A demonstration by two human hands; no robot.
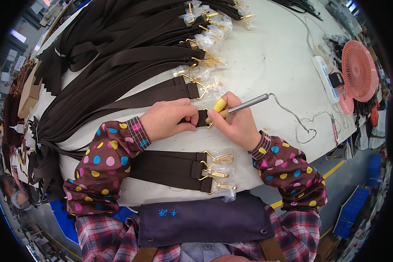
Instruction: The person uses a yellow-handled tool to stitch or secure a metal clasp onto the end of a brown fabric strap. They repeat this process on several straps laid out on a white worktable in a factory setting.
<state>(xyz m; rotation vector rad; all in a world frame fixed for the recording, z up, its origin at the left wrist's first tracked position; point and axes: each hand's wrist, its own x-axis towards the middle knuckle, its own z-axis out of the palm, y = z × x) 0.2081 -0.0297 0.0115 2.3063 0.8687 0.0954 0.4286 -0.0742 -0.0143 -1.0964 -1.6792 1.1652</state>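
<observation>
My left hand (170, 117) pinches the end of a dark brown strap (202, 118) at mid-table. My right hand (236, 124), with a yellow finger cover on its index finger, holds a metal pen-like tool (251, 102) with a cord trailing from its back. The tool's front is at the strap end beside a gold fitting; its tip is hard to make out. Several more straps (161, 170) lie below my hands, ending in gold clips (222, 174) wrapped in clear plastic. Bundles of similar straps (96, 83) with wrapped clips fill the upper left of the table.
A pink fan (358, 70), a white power strip (325, 78) and cords (305, 131) are at the table's right. A cardboard box (29, 91) sits left. Another person (13, 192) is at the far left edge. Blue bins (353, 207) stand beyond the table.
</observation>
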